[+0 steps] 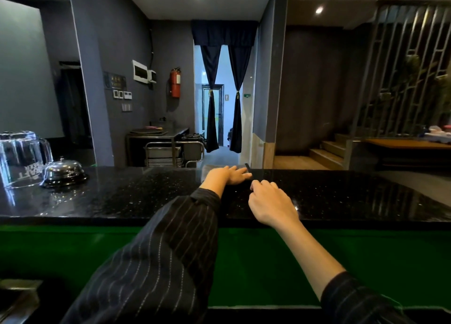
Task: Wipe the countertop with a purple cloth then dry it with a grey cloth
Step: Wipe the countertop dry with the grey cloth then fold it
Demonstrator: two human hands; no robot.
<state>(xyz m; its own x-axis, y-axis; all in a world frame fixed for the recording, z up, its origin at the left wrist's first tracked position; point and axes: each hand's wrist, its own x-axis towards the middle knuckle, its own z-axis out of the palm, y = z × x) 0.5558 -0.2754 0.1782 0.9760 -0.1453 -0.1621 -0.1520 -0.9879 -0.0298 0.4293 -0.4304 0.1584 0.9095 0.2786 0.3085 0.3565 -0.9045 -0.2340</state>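
Nearest, the right hand (pixel 271 202) hovers over the black speckled worktop (pixel 122 196), its grip curled with fingertips pinched near a dark cloth (pixel 238 194) that barely stands out from the stone; whether they clamp it cannot be told. Just beyond, the left hand (pixel 230 175) lies flat, grip spread, on the cloth's far part. Far left stand a service bell (pixel 64 172) and an upturned glass pitcher (pixel 20 157), partly cut off.

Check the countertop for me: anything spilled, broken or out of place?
Nothing spilled or broken. The glass jug stands upside down by the bell at the countertop's left end. No purple cloth shows; both hands are at its far edge.
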